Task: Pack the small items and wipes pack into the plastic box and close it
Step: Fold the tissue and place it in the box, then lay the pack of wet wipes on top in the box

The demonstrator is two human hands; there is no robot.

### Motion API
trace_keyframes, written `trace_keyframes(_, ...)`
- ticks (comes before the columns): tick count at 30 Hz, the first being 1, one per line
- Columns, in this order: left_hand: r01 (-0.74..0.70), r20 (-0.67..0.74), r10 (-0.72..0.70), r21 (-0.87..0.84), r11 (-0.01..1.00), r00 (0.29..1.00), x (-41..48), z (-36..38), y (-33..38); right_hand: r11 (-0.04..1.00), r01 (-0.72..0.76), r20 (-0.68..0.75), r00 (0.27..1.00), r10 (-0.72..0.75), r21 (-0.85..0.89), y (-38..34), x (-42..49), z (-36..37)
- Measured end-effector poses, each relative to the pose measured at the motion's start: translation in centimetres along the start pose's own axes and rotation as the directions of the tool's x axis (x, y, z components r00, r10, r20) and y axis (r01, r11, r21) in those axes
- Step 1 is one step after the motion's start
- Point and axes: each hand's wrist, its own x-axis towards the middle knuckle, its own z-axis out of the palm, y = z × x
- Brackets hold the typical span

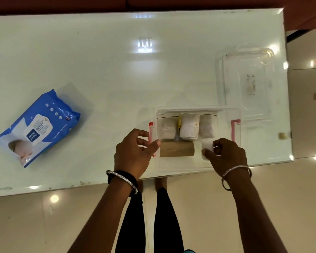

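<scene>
Left of frame: blue wet wipes pack (38, 127) lies flat on the white table (117, 70), well apart from the box. Its long axis runs from lower left to upper right, label up.

Centre: my left hand (133, 152) rests at the box's left end beside the red latch (151, 137), fingers loosely curled, thumb over the rim, gripping nothing I can make out.

Clear plastic box (179, 166) sits at the table's near edge, long axis across the frame. Three pale rolled bundles (189, 127) line its far wall; a brown cardboard tube (177, 149) lies lengthwise in front of them.

Right: my right hand (226, 154) pinches a small white item (207, 145) between thumb and fingertips, inside the box beside the tube.

To do this well, I judge: seat the item low in the right corner and keep the tops level, since the wipes need room.

Upper right: clear lid (244, 79), off the box.
</scene>
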Motion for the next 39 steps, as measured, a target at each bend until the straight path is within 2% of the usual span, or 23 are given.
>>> trace_keyframes(4, 0.015, 0.026, -0.015, -0.025, 1.0, 1.0, 0.3, 0.0, -0.2, 0.998, -0.039, 0.046, 0.998, 0.042, -0.055, -0.9, 1.2, 0.8)
trace_keyframes(10, 0.025, 0.039, -0.023, -0.048, 0.999, 0.999, 0.5, -0.2, -0.4, 0.992, -0.124, 0.082, 0.989, 0.125, -0.025, -2.3, 2.3, 1.1)
trace_keyframes(16, 0.02, 0.025, -0.018, -0.065, 0.998, 1.0, 0.5, -0.5, -0.5, 0.994, -0.104, 0.138, 0.985, 0.106, -0.022, -2.6, 1.6, 0.0)
trace_keyframes(20, 0.03, 0.001, -0.03, -0.152, 0.988, 1.0, 0.3, -1.4, -1.0, 0.991, -0.089, -0.003, 0.996, 0.089, -0.098, -3.4, 0.2, -1.5)
trace_keyframes(23, 0.036, -0.056, -0.051, -0.233, 0.972, 0.997, 0.1, -3.1, -1.7, 0.994, -0.005, -0.221, 0.975, -0.02, -0.112, -4.8, -1.0, -2.5)
trace_keyframes(26, 0.034, -0.115, -0.075, -0.321, 0.946, 0.991, 0.3, -5.2, -2.6, 0.971, 0.233, -0.419, 0.878, -0.231, -0.048, -7.8, -2.3, -2.8)
trace_keyframes(28, 0.03, -0.175, -0.106, -0.391, 0.92, 0.979, 0.4, -6.9, -3.5, 0.901, 0.432, -0.444, 0.8, -0.404, -0.041, -10.5, -3.1, -2.0)
trace_keyframes(31, 0.002, -0.263, -0.135, -0.45, 0.893, 0.955, 0.6, -8.7, -4.7, 0.786, 0.618, -0.393, 0.719, -0.574, -0.017, -14.0, -3.8, -0.1)
trace_keyframes(34, -0.036, -0.374, -0.171, -0.486, 0.873, 0.911, 0.8, -10.9, -6.7, 0.702, 0.71, -0.323, 0.677, -0.661, 0.05, -18.2, -4.5, 2.8)
trace_keyframes(36, -0.083, -0.47, -0.178, -0.483, 0.872, 0.865, 0.9, -12.3, -8.1, 0.686, 0.72, -0.229, 0.689, -0.687, 0.108, -20.8, -4.7, 5.0)
trace_keyframes(39, -0.133, -0.622, -0.181, -0.424, 0.896, 0.762, 1.1, -14.2, -10.1, 0.72, 0.638, -0.015, 0.751, -0.66, 0.273, -24.3, -4.4, 7.9)
